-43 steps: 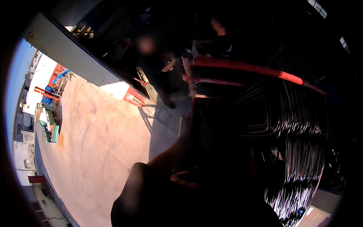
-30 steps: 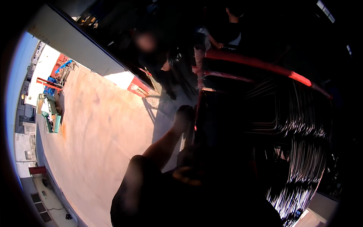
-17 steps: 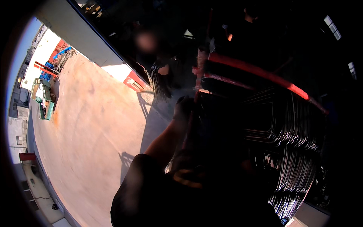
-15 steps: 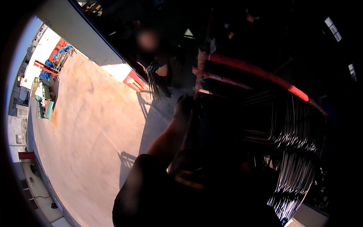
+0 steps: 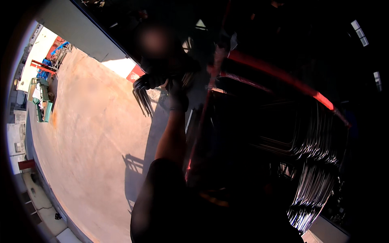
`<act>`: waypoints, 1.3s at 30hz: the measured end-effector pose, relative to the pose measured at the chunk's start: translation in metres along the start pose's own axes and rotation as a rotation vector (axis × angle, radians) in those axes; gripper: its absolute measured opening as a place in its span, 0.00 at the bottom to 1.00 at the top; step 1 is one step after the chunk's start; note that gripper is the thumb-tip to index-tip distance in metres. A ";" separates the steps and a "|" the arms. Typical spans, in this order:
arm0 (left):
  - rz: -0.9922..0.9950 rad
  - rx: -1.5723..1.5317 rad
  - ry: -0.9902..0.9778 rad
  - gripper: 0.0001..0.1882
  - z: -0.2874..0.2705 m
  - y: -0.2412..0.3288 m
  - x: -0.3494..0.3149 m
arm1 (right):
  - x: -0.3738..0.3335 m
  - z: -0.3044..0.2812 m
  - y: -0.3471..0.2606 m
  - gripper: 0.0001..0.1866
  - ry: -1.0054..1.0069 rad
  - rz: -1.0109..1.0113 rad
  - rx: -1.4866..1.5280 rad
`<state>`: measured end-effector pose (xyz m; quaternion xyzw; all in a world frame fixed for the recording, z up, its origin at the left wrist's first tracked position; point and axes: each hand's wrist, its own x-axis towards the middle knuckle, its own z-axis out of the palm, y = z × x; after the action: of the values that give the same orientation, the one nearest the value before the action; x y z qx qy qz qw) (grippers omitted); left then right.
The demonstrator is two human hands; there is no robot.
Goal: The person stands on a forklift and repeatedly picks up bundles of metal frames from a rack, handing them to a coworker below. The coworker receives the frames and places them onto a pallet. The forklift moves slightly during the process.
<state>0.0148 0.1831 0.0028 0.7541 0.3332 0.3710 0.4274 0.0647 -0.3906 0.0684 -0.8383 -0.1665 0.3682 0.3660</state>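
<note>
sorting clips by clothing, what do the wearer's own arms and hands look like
A dark, short fabric sleeve leaves the left forearm bare. The left hand seems to wear a dark glove, its details lost in shadow. The right hand and arm cannot be made out in the darkness.

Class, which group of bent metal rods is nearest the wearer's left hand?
The small bundle at the co-worker's hand, just left of the wearer's left hand in the picture; the large stack sits far to the right.
</note>
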 end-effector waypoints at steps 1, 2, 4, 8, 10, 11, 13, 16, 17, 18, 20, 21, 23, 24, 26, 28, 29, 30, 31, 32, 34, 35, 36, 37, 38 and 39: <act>-0.079 -0.286 0.004 0.31 -0.005 -0.009 0.009 | 0.005 0.000 -0.009 0.21 -0.037 -0.025 -0.071; -0.157 -0.573 0.008 0.33 -0.011 -0.018 0.019 | 0.008 -0.001 -0.018 0.21 -0.069 -0.175 -0.355; -0.309 -1.172 0.016 0.37 -0.013 -0.026 0.034 | 0.016 -0.003 -0.049 0.21 -0.069 -0.235 -0.381; -0.247 -1.632 0.086 0.38 0.009 0.026 0.019 | 0.015 0.003 0.052 0.22 -0.074 0.138 0.165; -0.121 -1.568 0.030 0.37 -0.023 0.069 0.020 | 0.029 0.024 0.037 0.23 -0.127 0.166 0.413; -0.073 -1.553 0.001 0.37 -0.032 0.087 0.011 | 0.026 0.019 0.019 0.24 -0.138 0.030 0.339; -0.005 -1.468 0.095 0.36 -0.047 0.103 -0.007 | 0.024 0.008 -0.027 0.24 -0.126 -0.357 0.044; -0.052 -1.500 -0.003 0.32 -0.059 0.110 -0.037 | 0.024 0.016 0.000 0.24 -0.114 -0.319 -0.156; -0.040 -1.453 -0.036 0.31 -0.064 0.129 -0.048 | 0.026 0.023 -0.003 0.24 -0.118 -0.242 -0.067; -0.031 -1.410 -0.065 0.30 -0.072 0.142 -0.056 | 0.025 0.029 -0.014 0.24 -0.115 -0.171 0.033; -0.015 -0.613 0.032 0.20 -0.087 0.066 -0.091 | 0.020 0.042 -0.040 0.24 -0.112 -0.056 0.224; 0.039 -0.271 0.071 0.16 -0.095 0.075 -0.099 | 0.026 0.050 -0.053 0.24 -0.131 -0.023 0.326; -0.160 -0.659 -0.020 0.17 -0.104 0.120 -0.123 | 0.029 0.068 -0.076 0.23 -0.152 0.067 0.523; -0.247 -0.830 -0.034 0.17 -0.111 0.156 -0.127 | 0.037 0.084 -0.088 0.23 -0.175 0.080 0.637; -0.258 -0.719 -0.030 0.17 -0.120 0.170 -0.143 | 0.044 0.099 -0.115 0.23 -0.212 0.123 0.837; -0.403 -0.912 -0.014 0.18 -0.121 0.190 -0.159 | 0.038 0.107 -0.133 0.23 -0.235 0.184 0.933; -0.487 -1.058 -0.073 0.18 -0.121 0.207 -0.164 | 0.037 0.117 -0.131 0.23 -0.242 0.203 1.010; -0.566 -1.199 -0.133 0.19 -0.126 0.216 -0.171 | 0.031 0.128 -0.131 0.23 -0.254 0.214 1.069; -0.690 -1.270 -0.102 0.21 -0.129 0.218 -0.178 | 0.027 0.139 -0.131 0.23 -0.267 0.221 1.131; -0.686 -1.303 -0.175 0.22 -0.128 0.223 -0.184 | 0.025 0.146 -0.127 0.23 -0.276 0.230 1.184; -0.697 -1.363 -0.334 0.24 -0.122 0.238 -0.203 | 0.013 0.154 -0.114 0.23 -0.278 0.258 1.288; -0.674 -1.473 -0.453 0.26 -0.124 0.257 -0.212 | 0.010 0.160 -0.113 0.23 -0.336 0.270 1.315; -0.695 -1.481 -0.472 0.27 -0.126 0.261 -0.223 | 0.004 0.161 -0.107 0.23 -0.368 0.279 1.343; -0.720 -1.488 -0.497 0.29 -0.127 0.263 -0.234 | -0.005 0.164 -0.101 0.23 -0.390 0.293 1.372; -0.751 -1.506 -0.543 0.30 -0.123 0.266 -0.243 | -0.012 0.161 -0.093 0.23 -0.394 0.298 1.406; -0.821 -1.505 -0.557 0.30 -0.120 0.270 -0.251 | -0.020 0.157 -0.084 0.23 -0.388 0.302 1.441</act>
<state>-0.1625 -0.0861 0.2179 0.1591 0.1297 0.1131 0.9722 -0.0654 -0.2676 0.0680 -0.3262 0.1703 0.5726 0.7326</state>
